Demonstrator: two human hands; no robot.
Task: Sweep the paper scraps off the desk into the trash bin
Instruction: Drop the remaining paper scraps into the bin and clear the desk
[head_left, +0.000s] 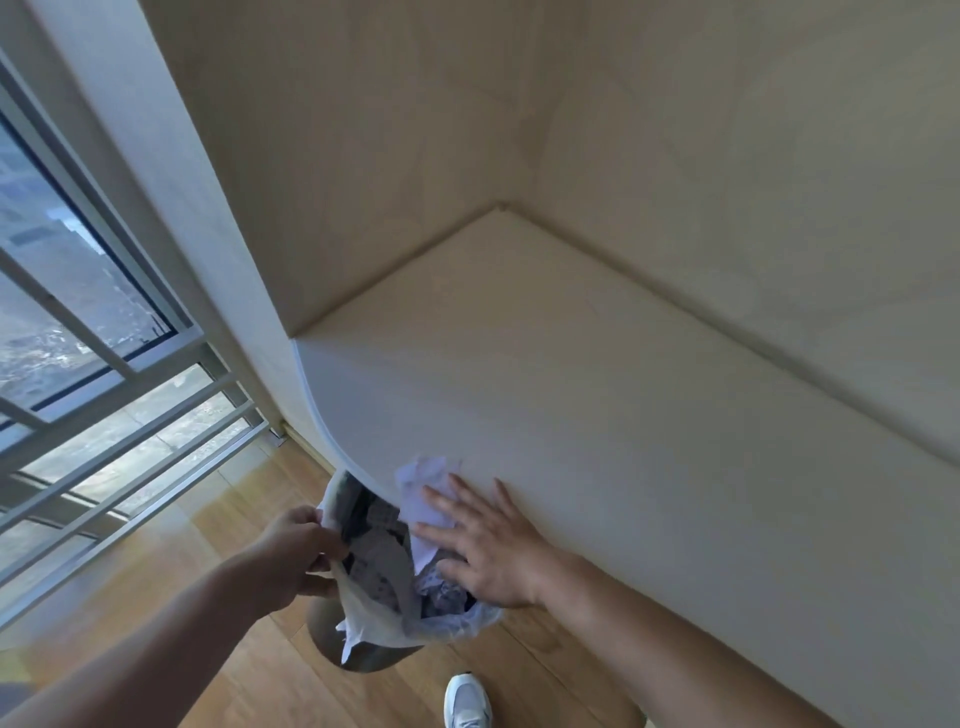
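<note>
**Head view: sweep at final stage**

Head view showed the task nearly complete. The surface (597, 374) appeared bare except for 1 cluster of paper scraps (423, 491) at its curved front edge. The right hand (485, 540) lay flat with fingers spread wide, pressed against that cluster and holding nothing. The left hand (301, 553) pinched the white liner (363, 618) of the trash bin (363, 657), held directly below the edge. Crumpled paper already lay inside the bin. Remaining work, by judgement: push the last cluster over the edge into the liner.
</note>
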